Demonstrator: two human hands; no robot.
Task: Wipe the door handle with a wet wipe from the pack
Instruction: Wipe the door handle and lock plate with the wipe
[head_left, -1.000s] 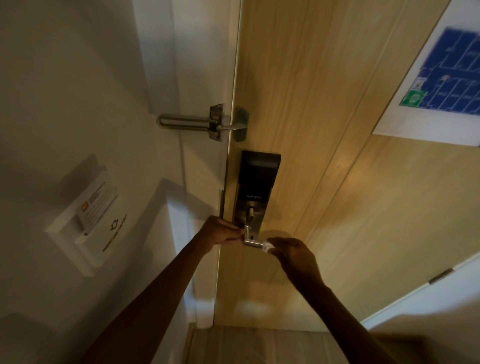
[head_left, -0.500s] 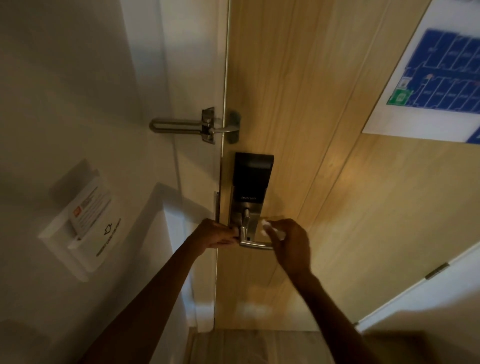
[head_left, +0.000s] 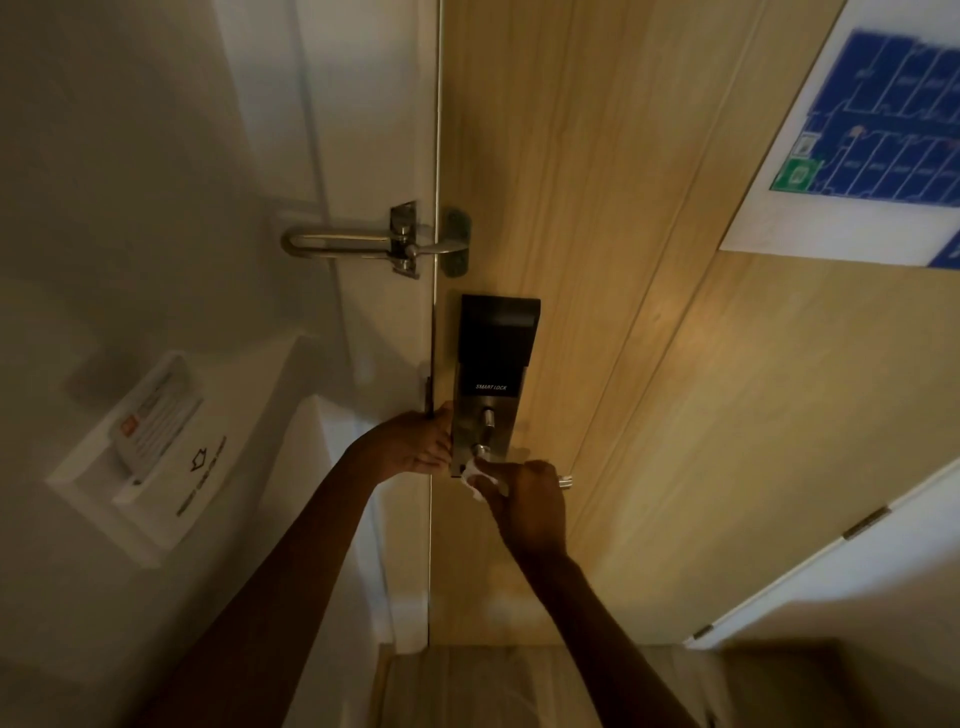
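Wood door (head_left: 649, 364): R hand (head_left: 530, 506) fisted w/ wipe (head_left: 474, 475) round handle (head_left: 565, 482)

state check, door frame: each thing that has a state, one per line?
door: shut against the frame
swing bar guard: engaged across the gap
door handle: roughly level, mostly covered by the right hand
wet wipe: crumpled, pressed on the handle near its base
right hand: closed around wipe and handle
left hand: resting at the door edge beside the smart lock
key card holder: card inserted
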